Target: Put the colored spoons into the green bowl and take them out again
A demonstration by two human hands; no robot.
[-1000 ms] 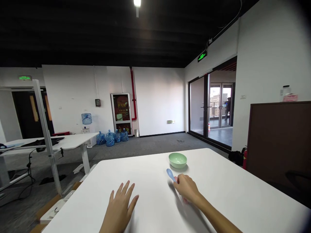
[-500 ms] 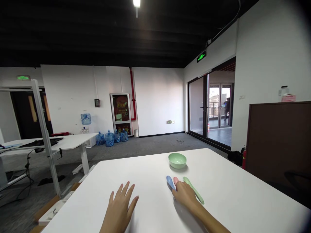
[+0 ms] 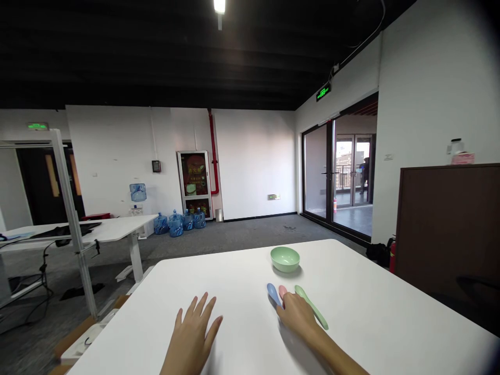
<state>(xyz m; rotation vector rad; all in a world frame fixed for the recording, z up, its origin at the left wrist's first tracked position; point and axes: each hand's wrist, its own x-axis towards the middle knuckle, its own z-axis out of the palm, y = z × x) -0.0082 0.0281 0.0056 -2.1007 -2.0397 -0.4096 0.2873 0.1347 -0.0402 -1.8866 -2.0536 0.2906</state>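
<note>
My right hand (image 3: 297, 311) is closed over the pink spoon (image 3: 282, 290), its fingers curled round the part below the bowl end. Most of the pink handle is hidden under the hand. A blue spoon (image 3: 273, 293) lies just left of my fingers, its lower part covered, and a light green spoon (image 3: 311, 306) lies slanted along the right side. Beyond the three spoons stands a light green bowl (image 3: 285, 266), upright. My left hand (image 3: 194, 329) is spread palm down at or just above the tabletop, with nothing in it.
The white table (image 3: 234, 281) has a rounded far edge near the bowl. To the left are a metal post (image 3: 70, 208) and another white table (image 3: 121, 225). Blue water bottles (image 3: 176, 225) stand by the far wall, and a brown cabinet (image 3: 449, 224) is on the right.
</note>
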